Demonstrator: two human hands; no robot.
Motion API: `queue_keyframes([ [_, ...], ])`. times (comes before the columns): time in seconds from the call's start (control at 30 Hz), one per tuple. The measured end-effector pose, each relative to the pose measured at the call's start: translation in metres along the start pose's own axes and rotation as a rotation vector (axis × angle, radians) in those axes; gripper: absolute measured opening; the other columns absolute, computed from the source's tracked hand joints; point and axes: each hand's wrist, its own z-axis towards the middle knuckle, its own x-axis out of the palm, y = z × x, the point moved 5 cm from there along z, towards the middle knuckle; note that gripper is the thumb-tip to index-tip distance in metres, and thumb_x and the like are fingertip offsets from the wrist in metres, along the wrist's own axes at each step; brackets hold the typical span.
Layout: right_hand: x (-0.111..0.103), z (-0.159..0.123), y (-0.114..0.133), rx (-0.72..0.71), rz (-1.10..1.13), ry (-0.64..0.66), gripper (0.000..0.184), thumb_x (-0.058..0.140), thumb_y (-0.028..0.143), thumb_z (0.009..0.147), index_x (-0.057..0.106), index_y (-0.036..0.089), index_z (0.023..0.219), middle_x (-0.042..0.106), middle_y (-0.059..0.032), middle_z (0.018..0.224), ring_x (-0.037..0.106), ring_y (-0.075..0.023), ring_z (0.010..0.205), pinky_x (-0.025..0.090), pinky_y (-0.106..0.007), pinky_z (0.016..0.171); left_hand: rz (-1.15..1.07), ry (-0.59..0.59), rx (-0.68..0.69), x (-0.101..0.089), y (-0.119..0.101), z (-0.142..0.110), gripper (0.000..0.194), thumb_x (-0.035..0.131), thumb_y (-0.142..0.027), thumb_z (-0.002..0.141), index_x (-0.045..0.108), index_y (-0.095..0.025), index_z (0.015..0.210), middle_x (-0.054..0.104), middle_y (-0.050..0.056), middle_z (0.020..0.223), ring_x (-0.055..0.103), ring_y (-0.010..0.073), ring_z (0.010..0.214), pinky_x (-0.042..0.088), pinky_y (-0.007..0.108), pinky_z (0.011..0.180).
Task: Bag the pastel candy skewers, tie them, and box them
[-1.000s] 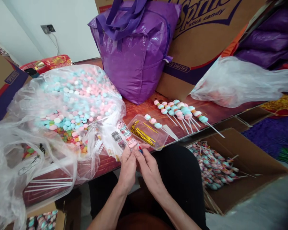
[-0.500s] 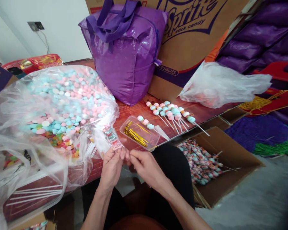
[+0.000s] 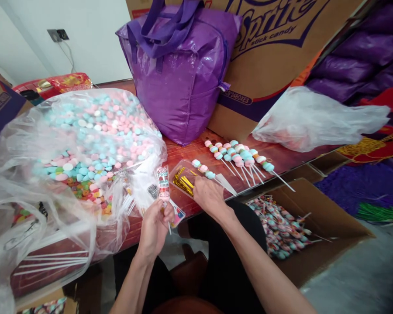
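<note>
My left hand (image 3: pixel 156 222) is closed round the gathered lower end of a wrapped candy skewer (image 3: pixel 163 185), held upright with its stick showing below. The clear wrapper is printed. My right hand (image 3: pixel 209 195) is over the right part of a clear plastic tray (image 3: pixel 180 165), its fingers curled together beside the gold twist ties (image 3: pixel 185 181); its fingertips are partly hidden, and I cannot make out what they pinch. An unwrapped candy skewer (image 3: pixel 203 168) lies across the tray's far right edge. Several more candy skewers (image 3: pixel 240 152) lie in a row on the table.
A large clear bag of pastel candies (image 3: pixel 98 117) covers the table's left. White sticks (image 3: pixel 52 263) lie near the front edge. A purple bag (image 3: pixel 180 87) and a cardboard carton (image 3: pixel 268 65) stand behind. Below at right, an open box (image 3: pixel 334 218) contains many candy skewers.
My right hand has left the wrapper's neck and moved right to the tray of twist ties. My left hand keeps the wrapped skewer, now more upright. The view has shifted slightly.
</note>
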Motion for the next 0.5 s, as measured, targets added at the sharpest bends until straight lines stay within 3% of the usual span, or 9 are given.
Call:
queue_keyframes([
  [0.13, 0.000, -0.002, -0.001, -0.026, 0.033, -0.030, 0.020, 0.046, 0.009, 0.092, 0.063, 0.006, 0.104, 0.072, -0.0227, 0.095, 0.071, -0.0301, 0.086, 0.046, -0.033, 0.068, 0.102, -0.004, 0.003, 0.001, 0.001, 0.002, 0.034, 0.076, -0.036, 0.080, 0.049, -0.017, 0.074, 0.037, -0.005, 0.065, 0.029, 0.0054, 0.053, 0.024, 0.018, 0.049],
  [0.23, -0.002, -0.003, -0.006, -0.046, 0.089, -0.071, 0.021, 0.040, 0.014, 0.097, 0.059, 0.009, 0.105, 0.071, -0.0179, 0.088, 0.069, -0.0269, 0.078, 0.044, -0.032, 0.066, 0.116, -0.008, 0.038, 0.001, 0.004, 0.003, 0.034, 0.077, -0.038, 0.080, 0.050, -0.017, 0.077, 0.038, -0.006, 0.064, 0.030, 0.0052, 0.053, 0.024, 0.018, 0.049],
  [0.4, -0.007, -0.014, -0.015, -0.153, 0.558, -0.308, 0.015, 0.040, 0.021, 0.093, 0.055, 0.018, 0.091, 0.066, -0.0070, 0.081, 0.061, -0.0207, 0.073, 0.043, -0.030, 0.068, 0.095, -0.018, 0.144, -0.001, 0.002, 0.009, 0.031, 0.076, -0.034, 0.082, 0.050, -0.018, 0.081, 0.049, -0.005, 0.069, 0.035, 0.0040, 0.053, 0.030, 0.017, 0.052],
  [0.5, -0.004, -0.024, -0.017, -0.156, 0.847, -0.316, 0.011, 0.047, 0.026, 0.090, 0.056, 0.020, 0.088, 0.065, -0.0044, 0.083, 0.059, -0.0185, 0.072, 0.044, -0.029, 0.067, 0.081, -0.029, 0.153, 0.000, -0.001, 0.014, 0.028, 0.078, -0.031, 0.079, 0.055, -0.018, 0.088, 0.055, -0.004, 0.071, 0.036, 0.0026, 0.051, 0.029, 0.015, 0.051],
])
